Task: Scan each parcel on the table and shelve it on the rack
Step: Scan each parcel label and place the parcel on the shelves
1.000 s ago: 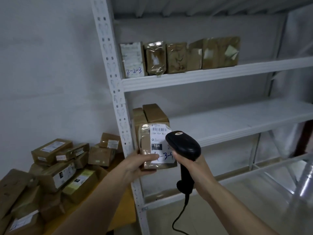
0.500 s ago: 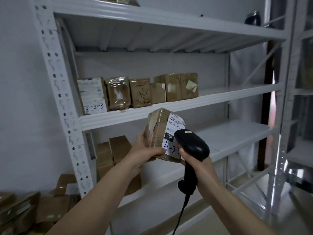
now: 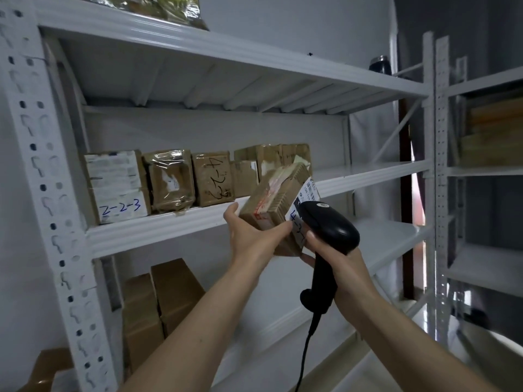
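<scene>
I see both bare forearms raised forward, my left hand cupping the parcel from below with thumb across its near edge, my right hand curled around the scanner handle.

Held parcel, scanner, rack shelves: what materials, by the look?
Held parcel: brown corrugated cardboard under glossy clear tape, white paper label. Scanner: black plastic, probably; smooth, slight sheen. Rack shelves: likely white-painted metal, going by the punched uprights and ribbed undersides.
</scene>
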Motion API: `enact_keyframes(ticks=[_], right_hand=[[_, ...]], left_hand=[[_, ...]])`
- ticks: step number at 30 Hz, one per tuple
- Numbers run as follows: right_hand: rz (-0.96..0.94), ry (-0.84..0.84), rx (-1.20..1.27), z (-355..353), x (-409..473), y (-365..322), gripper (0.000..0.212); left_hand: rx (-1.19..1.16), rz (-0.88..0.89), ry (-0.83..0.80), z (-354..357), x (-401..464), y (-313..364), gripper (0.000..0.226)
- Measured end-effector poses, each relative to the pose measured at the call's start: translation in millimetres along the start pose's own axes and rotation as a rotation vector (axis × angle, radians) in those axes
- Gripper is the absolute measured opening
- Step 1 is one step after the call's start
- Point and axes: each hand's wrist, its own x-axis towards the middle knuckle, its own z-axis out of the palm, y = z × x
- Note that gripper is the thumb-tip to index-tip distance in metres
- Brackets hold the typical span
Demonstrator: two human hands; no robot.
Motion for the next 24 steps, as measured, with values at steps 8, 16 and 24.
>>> enact_keyframes(ticks=[8,16,24], right_hand=[[-0.036,0.031,0.035,-30,44,-11,0.031],[-0.095,0.006,0.05,-109,120,-38,0.06],[-0.032,-0.014,0.067,-177,217,-50,0.056]], left_hand=[[0.05,0.138,0.072,53,28,11,0.104],[0.177,0.432,0.066,159,79,32,0.076],[0.499,0.406,0.268,262,150,43,0.071]])
